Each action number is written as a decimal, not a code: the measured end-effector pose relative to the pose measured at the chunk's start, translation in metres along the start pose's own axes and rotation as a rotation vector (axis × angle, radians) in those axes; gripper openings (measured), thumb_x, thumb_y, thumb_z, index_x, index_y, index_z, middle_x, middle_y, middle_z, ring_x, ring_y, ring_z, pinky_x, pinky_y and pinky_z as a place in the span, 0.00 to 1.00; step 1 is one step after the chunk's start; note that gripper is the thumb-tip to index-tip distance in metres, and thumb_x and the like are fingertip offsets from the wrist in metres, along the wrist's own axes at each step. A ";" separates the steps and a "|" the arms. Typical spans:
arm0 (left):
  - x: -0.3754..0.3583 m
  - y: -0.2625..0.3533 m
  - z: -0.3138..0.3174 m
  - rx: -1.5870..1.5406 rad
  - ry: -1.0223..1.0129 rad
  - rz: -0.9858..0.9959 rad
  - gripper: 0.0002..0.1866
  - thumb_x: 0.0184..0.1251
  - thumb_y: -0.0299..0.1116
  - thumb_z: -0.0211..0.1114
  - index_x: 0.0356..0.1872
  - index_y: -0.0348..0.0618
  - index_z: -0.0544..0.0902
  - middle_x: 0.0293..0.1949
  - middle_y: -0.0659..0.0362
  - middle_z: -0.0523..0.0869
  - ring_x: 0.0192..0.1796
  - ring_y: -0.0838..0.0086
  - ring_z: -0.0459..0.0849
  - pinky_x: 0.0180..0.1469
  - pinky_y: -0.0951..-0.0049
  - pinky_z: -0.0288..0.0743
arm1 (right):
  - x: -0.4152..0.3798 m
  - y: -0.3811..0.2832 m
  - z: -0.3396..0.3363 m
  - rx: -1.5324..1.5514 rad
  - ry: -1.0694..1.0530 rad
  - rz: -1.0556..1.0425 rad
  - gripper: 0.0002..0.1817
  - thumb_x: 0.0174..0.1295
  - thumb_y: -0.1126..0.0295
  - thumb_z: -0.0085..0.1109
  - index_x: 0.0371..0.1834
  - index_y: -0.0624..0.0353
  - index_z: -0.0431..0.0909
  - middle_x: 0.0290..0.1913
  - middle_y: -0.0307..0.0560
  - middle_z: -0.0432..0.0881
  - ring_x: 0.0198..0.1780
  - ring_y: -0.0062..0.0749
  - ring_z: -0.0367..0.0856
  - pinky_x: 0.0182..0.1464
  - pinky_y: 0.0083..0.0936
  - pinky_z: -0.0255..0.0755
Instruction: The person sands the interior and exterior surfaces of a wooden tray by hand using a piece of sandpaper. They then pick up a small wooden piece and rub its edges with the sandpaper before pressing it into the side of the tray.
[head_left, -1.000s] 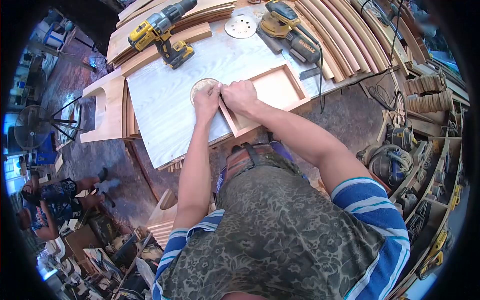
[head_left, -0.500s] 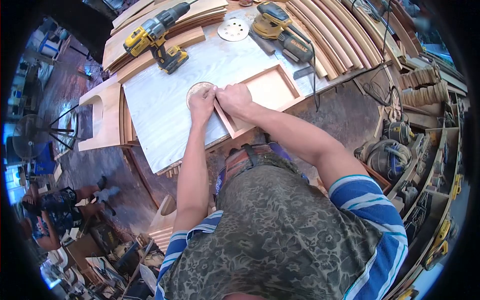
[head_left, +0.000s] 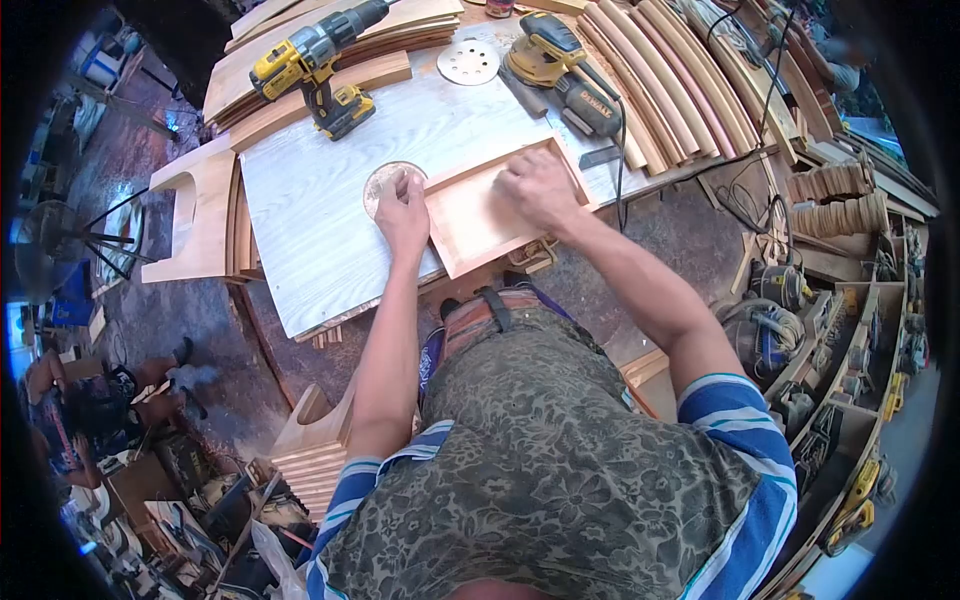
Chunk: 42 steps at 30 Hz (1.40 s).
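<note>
Here's the shallow wooden tray (head_left: 465, 215) on the surface (head_left: 310, 220), at its near edge: probably light and stiff, its thin walls best held on opposite sides. Left hand (head_left: 403, 225) curls by a corner, grip unclear; right hand (head_left: 545, 192), loosely closed, is over the tray.

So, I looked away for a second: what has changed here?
The right hand has left the left edge of the wooden tray and moved rightward, over its right half. The left hand stays by that edge and the round disc; tray, drill and sander look unmoved.
</note>
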<state>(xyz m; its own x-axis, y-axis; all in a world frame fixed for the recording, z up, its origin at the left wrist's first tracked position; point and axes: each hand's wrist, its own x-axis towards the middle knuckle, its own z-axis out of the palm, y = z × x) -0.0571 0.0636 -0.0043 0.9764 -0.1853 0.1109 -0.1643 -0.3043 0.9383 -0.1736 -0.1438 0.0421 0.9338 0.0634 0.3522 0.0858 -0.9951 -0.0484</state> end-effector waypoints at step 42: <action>-0.047 -0.005 0.005 0.153 0.163 -0.107 0.23 0.82 0.45 0.61 0.62 0.35 0.86 0.57 0.38 0.88 0.62 0.53 0.86 0.66 0.58 0.76 | 0.036 0.012 0.020 0.488 -0.516 -0.792 0.13 0.67 0.58 0.61 0.47 0.45 0.92 0.64 0.28 0.87 0.59 0.39 0.77 0.63 0.37 0.72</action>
<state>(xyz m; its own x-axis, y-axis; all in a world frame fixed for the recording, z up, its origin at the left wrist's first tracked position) -0.1031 0.0693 -0.0163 0.9970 0.0047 0.0767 -0.0662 -0.4540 0.8885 -0.1319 -0.1520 0.0356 0.5748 0.8182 0.0137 0.7570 -0.5254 -0.3886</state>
